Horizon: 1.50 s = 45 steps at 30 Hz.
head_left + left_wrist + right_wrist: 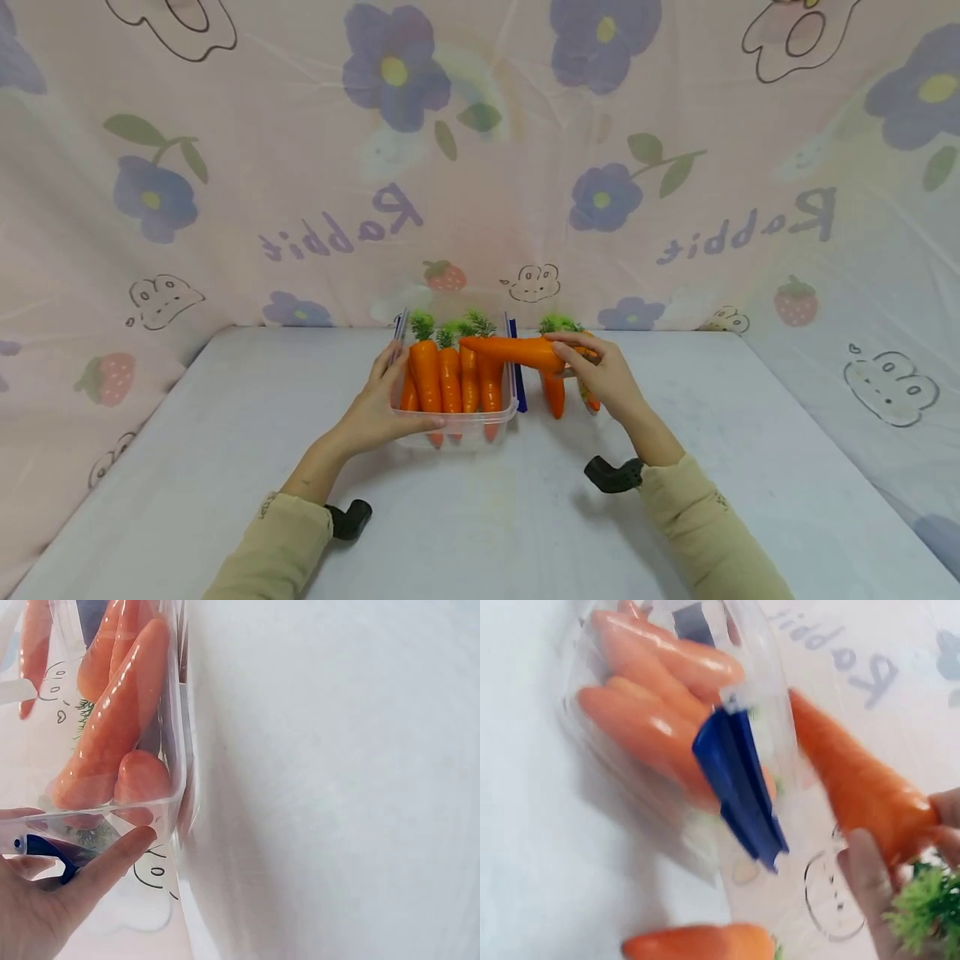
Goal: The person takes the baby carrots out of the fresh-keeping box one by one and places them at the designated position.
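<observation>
1. Here we are, holding a carrot (513, 351) in our right hand (592, 371), thumb and fingers closing firmly on its thick, leafy end, with no slack showing in the grip.
2. That carrot is lying nearly level in mid-air, its tip pointing left over the right half of the clear container (471, 419); whether it is touching anything below, we aren't managing to tell.
3. Our left hand (375, 408) is bracing the near left corner, thumb stretching along the front and fingers wrapping the side wall: a steadying hold, and we're liking it.
4. Inside, the packed carrots (450, 379) are resting side by side, green tops at the back, tips towards us. For a tidy fit, we're favouring turning ours to match.
5. Watch the blue clip (739, 780), hanging off the right side! We're advising keeping the carrot above it and lowering gently, so nothing is snagging.
6. Beside the container, two more carrots (553, 394) are lying on the white table (480, 533).
</observation>
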Each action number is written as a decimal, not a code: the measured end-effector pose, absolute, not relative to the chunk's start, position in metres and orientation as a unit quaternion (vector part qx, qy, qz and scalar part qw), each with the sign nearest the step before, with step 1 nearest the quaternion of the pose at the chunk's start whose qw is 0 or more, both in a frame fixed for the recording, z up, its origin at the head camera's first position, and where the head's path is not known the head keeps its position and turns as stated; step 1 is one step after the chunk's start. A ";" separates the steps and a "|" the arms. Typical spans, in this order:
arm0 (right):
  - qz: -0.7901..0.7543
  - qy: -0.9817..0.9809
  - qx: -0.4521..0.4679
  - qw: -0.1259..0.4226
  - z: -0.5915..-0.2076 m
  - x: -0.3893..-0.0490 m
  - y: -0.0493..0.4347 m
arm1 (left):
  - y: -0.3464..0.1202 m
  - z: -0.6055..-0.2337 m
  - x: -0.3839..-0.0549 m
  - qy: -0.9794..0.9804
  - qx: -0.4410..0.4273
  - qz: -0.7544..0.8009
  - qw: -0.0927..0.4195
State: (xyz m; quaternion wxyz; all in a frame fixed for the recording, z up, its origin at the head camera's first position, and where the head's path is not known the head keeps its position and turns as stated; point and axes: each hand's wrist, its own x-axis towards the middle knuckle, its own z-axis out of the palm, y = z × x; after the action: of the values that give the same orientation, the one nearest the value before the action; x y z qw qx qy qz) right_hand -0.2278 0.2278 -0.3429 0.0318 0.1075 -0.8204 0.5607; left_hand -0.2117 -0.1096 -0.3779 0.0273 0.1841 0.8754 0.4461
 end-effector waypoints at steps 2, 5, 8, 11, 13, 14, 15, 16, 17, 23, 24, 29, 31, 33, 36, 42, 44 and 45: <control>0.571 -0.815 0.093 0.036 -0.344 -0.228 0.236 | -0.109 -0.378 -0.212 0.876 0.184 0.445 0.027; 0.589 -0.803 0.081 0.040 -0.347 -0.230 0.249 | -0.110 -0.377 -0.212 0.877 0.186 0.442 0.026; 0.600 -0.795 0.077 0.038 -0.349 -0.230 0.261 | -0.110 -0.377 -0.212 0.878 0.189 0.439 0.026; 0.606 -0.791 0.074 0.031 -0.349 -0.228 0.271 | -0.111 -0.377 -0.212 0.879 0.190 0.437 0.023; 0.606 -0.792 0.071 0.027 -0.350 -0.227 0.276 | -0.111 -0.377 -0.213 0.879 0.189 0.437 0.022; 0.607 -0.791 0.071 0.026 -0.350 -0.226 0.278 | -0.111 -0.377 -0.213 0.880 0.189 0.436 0.021; 0.610 -0.789 0.070 0.026 -0.351 -0.225 0.281 | -0.111 -0.378 -0.213 0.879 0.188 0.437 0.022; 0.618 -0.783 0.073 0.029 -0.351 -0.224 0.283 | -0.111 -0.378 -0.213 0.879 0.188 0.437 0.023; 0.627 -0.774 0.075 0.033 -0.352 -0.224 0.286 | -0.111 -0.377 -0.213 0.879 0.187 0.438 0.023; 0.690 -0.720 0.054 0.040 -0.355 -0.222 0.302 | -0.111 -0.379 -0.214 0.879 0.187 0.438 0.024; 0.690 -0.722 0.045 0.039 -0.355 -0.222 0.304 | -0.111 -0.379 -0.214 0.879 0.187 0.438 0.023; 0.674 -0.737 0.023 0.041 -0.361 -0.220 0.316 | -0.111 -0.378 -0.213 0.879 0.185 0.440 0.023; 0.665 -0.745 0.019 0.047 -0.363 -0.219 0.320 | -0.111 -0.378 -0.212 0.879 0.185 0.440 0.024; 0.659 -0.750 0.013 0.055 -0.364 -0.217 0.324 | -0.110 -0.378 -0.212 0.878 0.185 0.441 0.026; 0.652 -0.755 0.005 0.072 -0.366 -0.216 0.331 | -0.110 -0.378 -0.213 0.879 0.186 0.439 0.026; 0.683 -0.721 -0.021 0.110 -0.368 -0.214 0.346 | -0.112 -0.378 -0.213 0.880 0.185 0.437 0.023; 0.701 -0.701 -0.040 0.126 -0.369 -0.213 0.350 | -0.112 -0.378 -0.213 0.881 0.187 0.435 0.023; 0.703 -0.697 -0.050 0.130 -0.369 -0.213 0.352 | -0.112 -0.378 -0.213 0.881 0.188 0.434 0.023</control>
State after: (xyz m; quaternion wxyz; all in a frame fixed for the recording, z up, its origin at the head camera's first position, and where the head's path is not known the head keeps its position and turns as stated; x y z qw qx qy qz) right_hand -0.2130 0.3518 -0.3691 0.1305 -0.0495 -0.6972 0.7031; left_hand -0.2131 -0.1118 -0.3781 0.0228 0.1875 0.8811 0.4335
